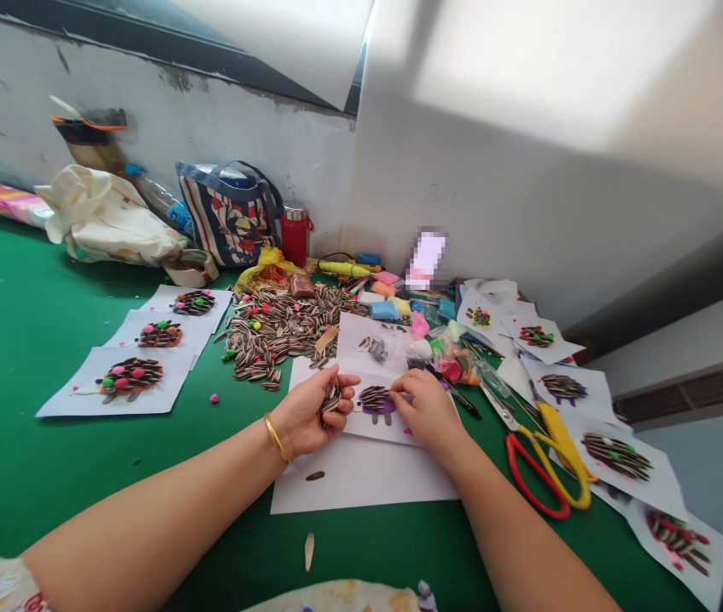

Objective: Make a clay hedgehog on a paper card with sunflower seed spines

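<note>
My left hand (318, 410) is curled around a small pile of striped sunflower seeds (331, 399), held just above the white paper. My right hand (425, 404) has its thumb and fingertips pinched at the right edge of a purple clay hedgehog (385, 401); whatever is between those fingertips is too small to make out. Rows of sunflower seeds stick in the hedgehog's body, and grey feet show below it. Under both hands lie white sheets of paper (361, 484), one with a single loose seed (315, 476) on it.
Behind the hands spreads a heap of sunflower seeds (272, 331). Red-and-yellow scissors (549, 472) lie to the right. Finished-looking hedgehog pictures (55, 399) stand at left, with more sheets (674, 493) at right. Coloured clay packets (384, 311), a red bottle (294, 238) and bags (230, 212) line the wall.
</note>
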### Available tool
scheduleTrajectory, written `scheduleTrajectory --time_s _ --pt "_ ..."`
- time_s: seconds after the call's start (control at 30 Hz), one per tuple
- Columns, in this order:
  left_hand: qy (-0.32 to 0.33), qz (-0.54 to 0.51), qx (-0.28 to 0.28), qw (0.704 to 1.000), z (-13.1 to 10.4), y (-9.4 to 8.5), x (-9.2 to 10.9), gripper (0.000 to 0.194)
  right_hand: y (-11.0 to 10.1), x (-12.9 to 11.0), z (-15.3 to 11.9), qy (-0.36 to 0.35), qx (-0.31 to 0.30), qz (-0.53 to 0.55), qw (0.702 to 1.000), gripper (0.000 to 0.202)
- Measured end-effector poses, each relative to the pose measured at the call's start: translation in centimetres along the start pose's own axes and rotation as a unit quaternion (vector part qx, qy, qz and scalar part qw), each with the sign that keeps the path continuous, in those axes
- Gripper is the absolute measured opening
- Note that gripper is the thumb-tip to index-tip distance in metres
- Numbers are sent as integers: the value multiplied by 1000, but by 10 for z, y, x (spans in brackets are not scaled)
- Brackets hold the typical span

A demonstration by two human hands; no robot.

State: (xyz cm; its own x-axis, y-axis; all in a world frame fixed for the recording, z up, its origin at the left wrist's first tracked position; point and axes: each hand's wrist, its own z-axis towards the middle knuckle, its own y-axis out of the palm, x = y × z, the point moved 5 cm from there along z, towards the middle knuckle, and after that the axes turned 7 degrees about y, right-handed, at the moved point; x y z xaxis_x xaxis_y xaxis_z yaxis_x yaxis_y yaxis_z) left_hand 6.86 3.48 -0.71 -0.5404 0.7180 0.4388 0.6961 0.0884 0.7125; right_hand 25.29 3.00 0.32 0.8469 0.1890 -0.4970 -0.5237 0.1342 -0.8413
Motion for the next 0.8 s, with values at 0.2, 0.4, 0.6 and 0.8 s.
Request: scheduleTrajectory --time_s 0.2,0.4,0.6,0.8 --pt "-5 -2 1 1000 1 0 -1 27 0 -6 -1 -44 8 -50 998 12" --pt "-2 -2 -1 1000 1 0 0 27 2 -8 -3 -63 12 -76 995 11" --pt "-26 -30 10 999 -3 2 -1 33 -9 -9 -3 -63 21 -72 995 14" --pt "-39 -44 -38 998 -5 6 -9 51 -28 -39 -16 -109 105 14 988 20"
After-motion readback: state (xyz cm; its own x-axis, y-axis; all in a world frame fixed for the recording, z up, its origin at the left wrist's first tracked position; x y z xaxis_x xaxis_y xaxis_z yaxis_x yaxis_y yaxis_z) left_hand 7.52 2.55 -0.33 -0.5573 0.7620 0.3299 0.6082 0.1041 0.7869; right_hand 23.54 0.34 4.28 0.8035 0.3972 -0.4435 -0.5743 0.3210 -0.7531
